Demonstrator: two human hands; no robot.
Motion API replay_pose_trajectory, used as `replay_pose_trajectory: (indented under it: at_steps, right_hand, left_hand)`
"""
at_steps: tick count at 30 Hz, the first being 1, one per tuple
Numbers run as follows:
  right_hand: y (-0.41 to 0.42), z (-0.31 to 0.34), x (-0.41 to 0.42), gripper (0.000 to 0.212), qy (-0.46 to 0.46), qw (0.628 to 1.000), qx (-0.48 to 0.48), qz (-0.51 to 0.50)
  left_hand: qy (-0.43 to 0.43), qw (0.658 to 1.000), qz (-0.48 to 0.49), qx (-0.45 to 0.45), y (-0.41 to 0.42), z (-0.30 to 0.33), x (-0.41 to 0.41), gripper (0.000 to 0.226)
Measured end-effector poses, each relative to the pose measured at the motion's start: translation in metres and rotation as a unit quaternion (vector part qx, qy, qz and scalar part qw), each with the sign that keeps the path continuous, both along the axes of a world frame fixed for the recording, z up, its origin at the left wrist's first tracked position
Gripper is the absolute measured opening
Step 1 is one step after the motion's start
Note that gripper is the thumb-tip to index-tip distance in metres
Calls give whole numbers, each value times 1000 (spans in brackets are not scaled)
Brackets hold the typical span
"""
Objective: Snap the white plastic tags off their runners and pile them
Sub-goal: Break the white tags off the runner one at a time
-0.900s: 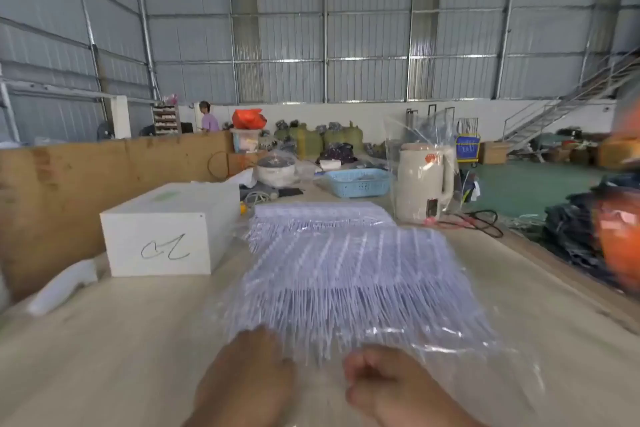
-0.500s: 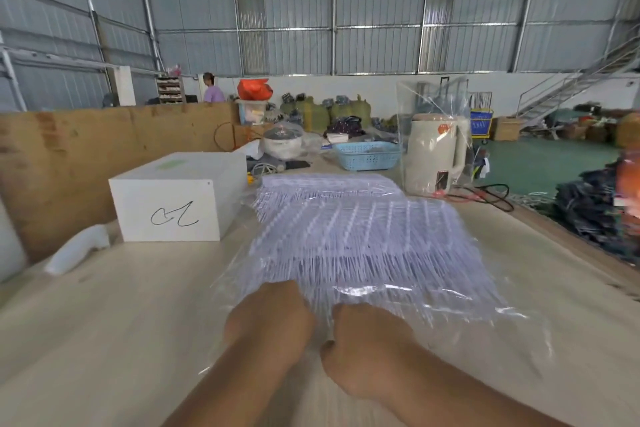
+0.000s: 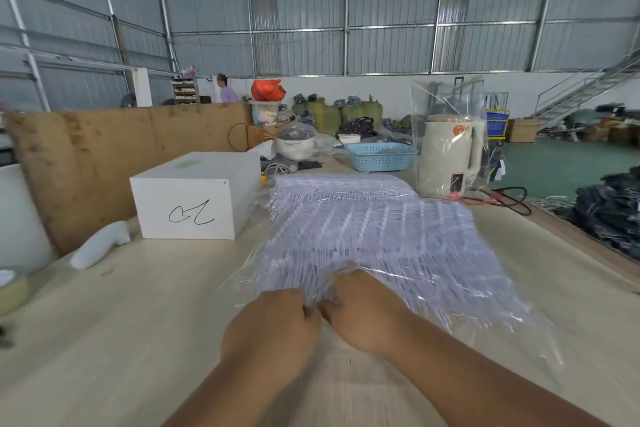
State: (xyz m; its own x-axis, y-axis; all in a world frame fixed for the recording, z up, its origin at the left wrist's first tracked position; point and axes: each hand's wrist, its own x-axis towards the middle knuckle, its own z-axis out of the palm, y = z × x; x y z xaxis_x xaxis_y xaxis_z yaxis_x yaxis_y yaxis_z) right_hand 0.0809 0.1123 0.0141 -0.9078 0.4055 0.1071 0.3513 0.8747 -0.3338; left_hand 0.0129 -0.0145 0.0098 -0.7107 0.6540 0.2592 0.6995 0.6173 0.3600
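Note:
A clear plastic bag (image 3: 374,239) full of white plastic tags on runners lies on the pale wooden table (image 3: 114,319), straight ahead of me. A second stack of the same tags (image 3: 339,184) lies just behind it. My left hand (image 3: 273,329) and my right hand (image 3: 367,312) are side by side at the bag's near edge. Both pinch the crumpled plastic film there, knuckles up, fingertips hidden under the film.
A white box (image 3: 194,198) with a black scribble stands at the left. Behind are a cream kettle in a clear bag (image 3: 450,156), a blue basket (image 3: 381,156), a rice cooker (image 3: 296,144) and a brown board (image 3: 86,156). A white roll (image 3: 98,246) lies left.
Both hands have moved forward onto the near edge of the bag and closed on its film. The view has tilted down a little.

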Motion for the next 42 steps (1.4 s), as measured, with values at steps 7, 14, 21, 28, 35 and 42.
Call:
replay_pose_trajectory:
  at_steps: [7,14,21,28,35,42]
  right_hand:
    - [2,-6,7,28,41,999,9,23]
    - [1,18,-2,10,-84,994,35,67]
    - [12,16,-13,32,-98,989,88,62]
    - [17,5,-19,16,-9,989,137,50]
    - [23,-6,-23,25,72,988,138,23]
    - [23,-17,-26,27,89,986,142,-1]
  left_hand:
    - [39,997,-2,-73,-8,-9,24,24]
    - [101,989,-93,-46,-17,-5,47,24]
    - [-225,953,-182,89,-21,8,15,47]
    - [17,999,-4,-50,1,10,-9,15]
    - [118,982,-2,-147,34,11,-15,30]
    - [1,995,-39,-91,48,5,-38,31]
